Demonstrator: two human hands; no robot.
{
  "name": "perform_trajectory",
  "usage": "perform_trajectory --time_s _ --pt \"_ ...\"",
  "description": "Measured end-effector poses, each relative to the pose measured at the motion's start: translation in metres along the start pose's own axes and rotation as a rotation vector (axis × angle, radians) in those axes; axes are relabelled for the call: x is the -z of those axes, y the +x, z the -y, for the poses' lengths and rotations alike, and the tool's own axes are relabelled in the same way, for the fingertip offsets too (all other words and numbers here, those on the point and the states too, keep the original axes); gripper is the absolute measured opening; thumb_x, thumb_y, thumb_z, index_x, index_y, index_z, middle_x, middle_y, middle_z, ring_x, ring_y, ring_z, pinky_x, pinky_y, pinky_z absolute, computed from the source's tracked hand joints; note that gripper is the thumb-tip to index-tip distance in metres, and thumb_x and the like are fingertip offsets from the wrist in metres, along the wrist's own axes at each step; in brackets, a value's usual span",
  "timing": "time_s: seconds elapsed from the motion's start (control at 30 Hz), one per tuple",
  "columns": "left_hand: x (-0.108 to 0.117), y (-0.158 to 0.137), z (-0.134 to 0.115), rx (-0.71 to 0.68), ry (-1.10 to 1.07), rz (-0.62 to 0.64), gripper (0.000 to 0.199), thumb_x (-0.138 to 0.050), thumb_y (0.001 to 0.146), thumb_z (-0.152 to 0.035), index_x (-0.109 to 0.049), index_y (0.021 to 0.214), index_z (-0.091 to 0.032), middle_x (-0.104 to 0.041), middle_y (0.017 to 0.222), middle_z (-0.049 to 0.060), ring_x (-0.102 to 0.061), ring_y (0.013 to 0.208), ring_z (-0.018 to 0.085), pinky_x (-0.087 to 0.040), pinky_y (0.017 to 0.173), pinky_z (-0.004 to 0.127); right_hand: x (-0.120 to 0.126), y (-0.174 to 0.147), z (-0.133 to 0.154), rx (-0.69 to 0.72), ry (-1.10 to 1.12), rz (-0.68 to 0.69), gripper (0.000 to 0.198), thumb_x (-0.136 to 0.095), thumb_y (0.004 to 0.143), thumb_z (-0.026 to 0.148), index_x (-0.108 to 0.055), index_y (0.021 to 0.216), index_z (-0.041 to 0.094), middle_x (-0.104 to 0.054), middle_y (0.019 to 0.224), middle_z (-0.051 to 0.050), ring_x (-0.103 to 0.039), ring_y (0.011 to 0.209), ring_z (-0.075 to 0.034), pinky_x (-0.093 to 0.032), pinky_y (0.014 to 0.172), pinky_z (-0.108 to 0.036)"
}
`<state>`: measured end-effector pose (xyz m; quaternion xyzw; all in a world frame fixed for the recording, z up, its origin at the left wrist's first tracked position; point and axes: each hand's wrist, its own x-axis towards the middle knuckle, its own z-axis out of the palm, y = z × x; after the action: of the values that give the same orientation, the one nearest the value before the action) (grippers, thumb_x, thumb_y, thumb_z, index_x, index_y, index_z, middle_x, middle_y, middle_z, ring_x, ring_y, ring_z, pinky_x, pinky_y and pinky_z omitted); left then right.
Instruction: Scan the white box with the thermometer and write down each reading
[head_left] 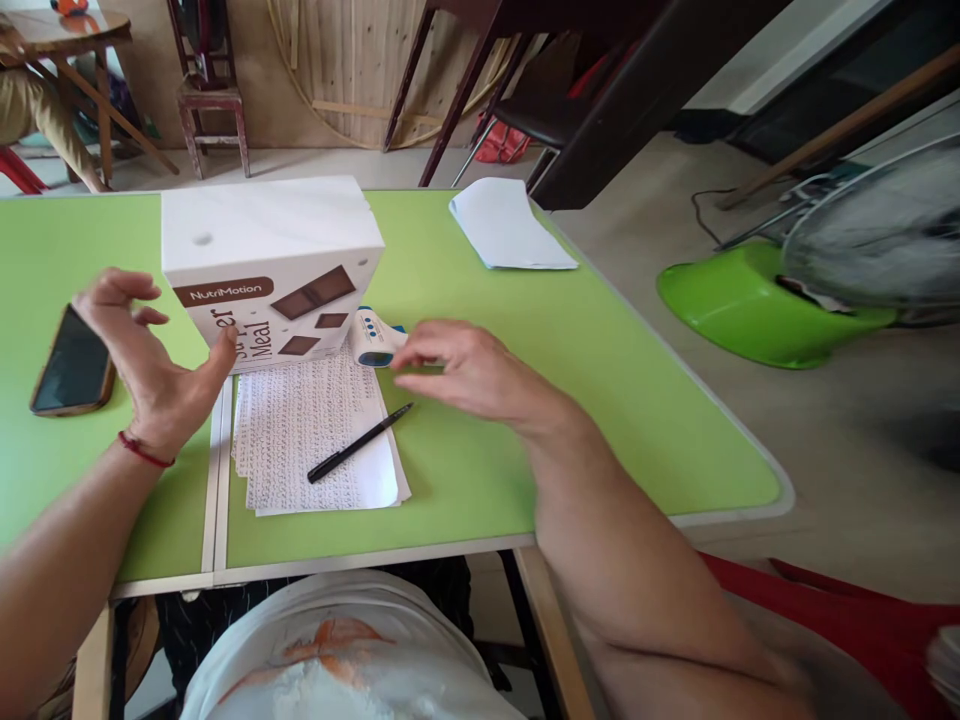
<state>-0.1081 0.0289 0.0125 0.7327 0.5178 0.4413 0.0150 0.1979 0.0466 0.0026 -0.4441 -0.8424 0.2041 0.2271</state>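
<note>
Left hand spread wide, gripping nothing, thumb in front of the white box! That box stands on the counter at eleven o'clock from the black pen; the phone sits at the hand's nine. Right hand, the box's four o'clock, fingers bent beside a white-and-blue device: grasping or not, can't tell!

Soft light is falling on long, pale-edged green tabletop. Bare left hand is blurring slightly. Round wire-caged grey fan is stretching near right edge.
</note>
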Motion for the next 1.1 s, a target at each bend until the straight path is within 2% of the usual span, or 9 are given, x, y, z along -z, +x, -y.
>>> perform_trajectory --time_s 0.03,0.1,0.27,0.37,0.47,0.67,0.77,0.87,1.1 --pt "0.001 -0.002 -0.006 -0.030 0.048 -0.199 0.058 -0.061 0.084 -0.051 -0.026 0.123 -0.027 -0.035 0.125 0.005 -0.042 0.116 0.027 -0.043 0.087 0.052 0.001 -0.002 0.004 0.053 0.059 0.093 0.004 -0.069 0.076 0.021 -0.073 0.077 0.020 -0.063 0.074 -0.002 -0.059 0.068 -0.016 -0.045 0.065 -0.032" --pt "0.002 -0.007 -0.020 -0.189 0.075 -0.257 0.046 -0.069 0.079 -0.046 -0.040 0.110 -0.026 -0.043 0.112 0.004 -0.047 0.107 0.026 -0.042 0.088 0.052 0.001 -0.004 0.010 0.132 0.097 0.249 0.005 -0.069 0.076 0.020 -0.073 0.074 0.023 -0.061 0.066 0.001 -0.056 0.062 -0.013 -0.041 0.059 -0.028" --pt "-0.008 -0.016 -0.042 -0.601 -0.063 0.291 0.018 -0.064 0.087 -0.025 -0.052 0.100 -0.023 -0.056 0.095 0.004 -0.058 0.084 0.019 -0.049 0.071 0.036 0.002 -0.006 0.015 0.105 -0.087 0.311 0.019 -0.061 0.070 0.006 -0.067 0.060 0.022 -0.056 0.056 0.004 -0.047 0.052 -0.010 -0.028 0.051 -0.027" --pt "-0.017 -0.019 -0.042 -0.573 -0.095 0.437 0.008 -0.055 0.092 -0.026 -0.055 0.097 -0.019 -0.060 0.093 0.007 -0.059 0.084 0.020 -0.048 0.072 0.036 0.013 -0.012 0.015 0.031 -0.170 0.185 0.017 -0.060 0.064 0.006 -0.061 0.058 0.022 -0.053 0.053 0.005 -0.044 0.049 -0.010 -0.028 0.050 -0.027" --pt "-0.021 -0.023 -0.040 -0.527 -0.206 0.559 0.022 -0.055 0.092 -0.033 -0.054 0.108 -0.017 -0.062 0.100 0.009 -0.060 0.090 0.022 -0.049 0.079 0.037 0.026 -0.019 0.013 -0.013 -0.259 0.000 0.014 -0.059 0.062 0.009 -0.061 0.063 0.022 -0.052 0.053 0.005 -0.043 0.048 -0.010 -0.029 0.050 -0.027" --pt "-0.026 -0.029 -0.044 -0.408 -0.316 0.566 0.058 -0.064 0.083 -0.054 -0.043 0.120 -0.015 -0.059 0.112 0.015 -0.059 0.101 0.027 -0.049 0.086 0.041 0.048 -0.025 0.018 -0.052 -0.376 -0.089 0.013 -0.061 0.063 0.011 -0.058 0.066 0.023 -0.049 0.053 0.005 -0.044 0.048 -0.010 -0.026 0.048 -0.027" --pt "-0.030 -0.030 -0.044 -0.525 -0.277 0.747 0.052 -0.067 0.080 -0.054 -0.055 0.111 -0.014 -0.061 0.117 0.016 -0.057 0.107 0.030 -0.046 0.093 0.045 0.046 -0.022 0.025 -0.126 -0.222 -0.238 0.010 -0.063 0.066 0.015 -0.057 0.067 0.023 -0.055 0.057 0.002 -0.050 0.052 -0.013 -0.033 0.051 -0.029" --pt "-0.033 -0.033 -0.044 -0.627 -0.221 0.857 0.052 -0.070 0.079 -0.052 -0.062 0.113 -0.014 -0.058 0.129 0.017 -0.052 0.118 0.033 -0.041 0.100 0.048 0.021 -0.023 0.028 -0.151 0.188 -0.315 0.006 -0.060 0.069 0.021 -0.054 0.067 0.023 -0.059 0.061 0.001 -0.053 0.054 -0.014 -0.040 0.051 -0.029" --pt "-0.034 -0.040 -0.048 -0.663 -0.062 0.830 0.049 -0.059 0.087 -0.052 -0.062 0.118 -0.015 -0.055 0.135 0.015 -0.049 0.119 0.034 -0.039 0.098 0.049 -0.049 -0.035 0.026 -0.281 0.598 -0.371 0.006 -0.059 0.069 0.024 -0.056 0.073 0.021 -0.058 0.060 0.003 -0.051 0.051 -0.011 -0.043 0.048 -0.025"
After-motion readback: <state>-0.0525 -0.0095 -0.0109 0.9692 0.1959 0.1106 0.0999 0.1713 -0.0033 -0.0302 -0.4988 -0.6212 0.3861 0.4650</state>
